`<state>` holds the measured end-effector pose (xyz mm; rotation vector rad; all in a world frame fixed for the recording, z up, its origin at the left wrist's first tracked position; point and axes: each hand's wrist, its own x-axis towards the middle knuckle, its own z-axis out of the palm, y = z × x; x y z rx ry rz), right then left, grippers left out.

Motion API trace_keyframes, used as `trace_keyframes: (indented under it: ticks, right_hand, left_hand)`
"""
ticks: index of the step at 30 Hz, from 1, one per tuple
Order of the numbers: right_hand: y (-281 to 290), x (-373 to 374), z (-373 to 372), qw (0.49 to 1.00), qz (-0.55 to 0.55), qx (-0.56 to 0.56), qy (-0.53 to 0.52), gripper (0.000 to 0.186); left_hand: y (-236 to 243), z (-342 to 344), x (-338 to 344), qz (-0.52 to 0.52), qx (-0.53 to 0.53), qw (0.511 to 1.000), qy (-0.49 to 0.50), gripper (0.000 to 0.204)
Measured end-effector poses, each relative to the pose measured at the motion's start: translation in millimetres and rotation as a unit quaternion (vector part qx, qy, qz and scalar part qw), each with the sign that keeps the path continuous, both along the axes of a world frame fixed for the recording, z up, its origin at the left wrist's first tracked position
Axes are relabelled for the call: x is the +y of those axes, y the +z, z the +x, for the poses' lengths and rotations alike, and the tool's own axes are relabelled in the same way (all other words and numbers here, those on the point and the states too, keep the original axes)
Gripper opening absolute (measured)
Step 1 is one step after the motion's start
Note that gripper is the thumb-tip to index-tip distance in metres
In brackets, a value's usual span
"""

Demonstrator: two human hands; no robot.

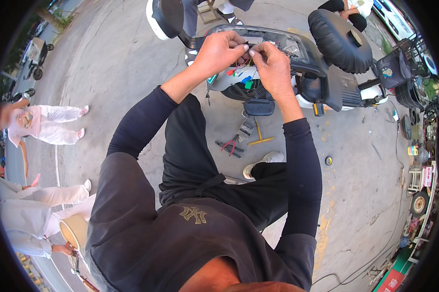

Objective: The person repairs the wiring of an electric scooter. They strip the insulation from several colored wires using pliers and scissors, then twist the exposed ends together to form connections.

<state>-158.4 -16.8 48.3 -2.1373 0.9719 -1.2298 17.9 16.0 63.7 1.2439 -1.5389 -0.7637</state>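
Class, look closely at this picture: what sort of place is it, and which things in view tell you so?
Probably an outdoor roadside repair spot: an opened scooter with loose wires, pliers lying on bare concrete ground, and the left hand and right hand working on it.

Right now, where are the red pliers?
The red pliers lie on the concrete ground below the scooter, beside the yellow T-wrench, near the white shoe.
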Motion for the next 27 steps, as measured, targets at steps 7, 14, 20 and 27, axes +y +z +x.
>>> trace_keyframes:
  ticks: [7, 14, 20, 27]
  right_hand:
    - [-5.6, 2.0, 2.1, 0.999, -0.01, -0.043, -0.011, 0.012]
    - [-4.3, 4.2, 3.4, 0.998, -0.006, -0.048, -0.026, 0.012]
    - [-4.5, 1.6, 4.1, 0.997, -0.052, -0.052, 0.012, 0.01]
    - [-8.0, -7.4, -0.3, 0.996, -0.07, -0.047, 0.013, 0.01]
  left_hand:
    - [-7.1, 0.6, -3.3, 0.017, 0.019, 1.0, -0.015, 0.013]
    - [-4.3, 1.8, 5.9, -0.079, -0.196, 0.977, 0.022, 0.02]
    - [4.7, 10.7, 1.0, 0.011, -0.214, 0.976, -0.035, 0.028]
    - [39.7, 14.4, -19.3, 0.271, -0.117, 0.946, -0.136, 0.031]
